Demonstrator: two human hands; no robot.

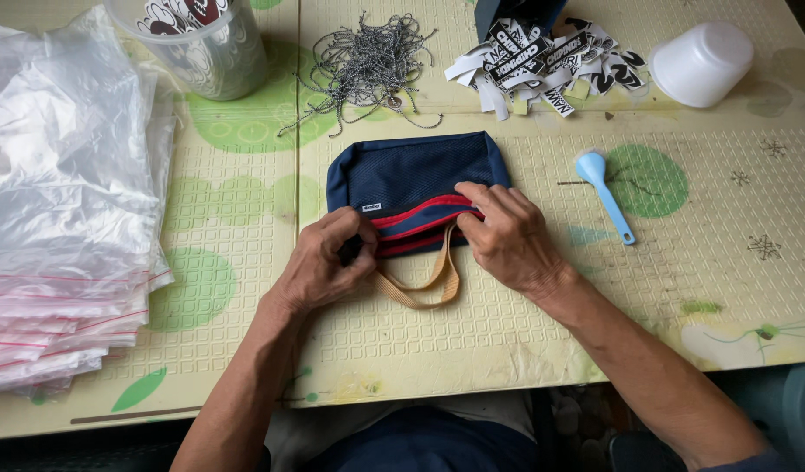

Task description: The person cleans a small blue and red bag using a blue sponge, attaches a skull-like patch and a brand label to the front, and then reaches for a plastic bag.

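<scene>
Mat (595, 350), pale yellow with green patches, under everything. Bags (62, 218), clear plastic, stacked at left. Pouch (411, 175), navy with red trim, flat at centre; tan strap (420, 293) looped off near edge. Left hand (319, 267) curled on pouch's near-left corner, fingers closed, pinching fabric. Right hand (507, 236) on near-right edge, fingers bent, pressing red trim; firm grip or not, cannot tell. Tub (201, 44), clear, far left. Cords (363, 65), grey tangle, far centre. Labels (551, 57), black-and-white heap, far right. Cup (700, 65), white, upturned, beside labels. Spoon (603, 197), light blue, right of pouch.
</scene>
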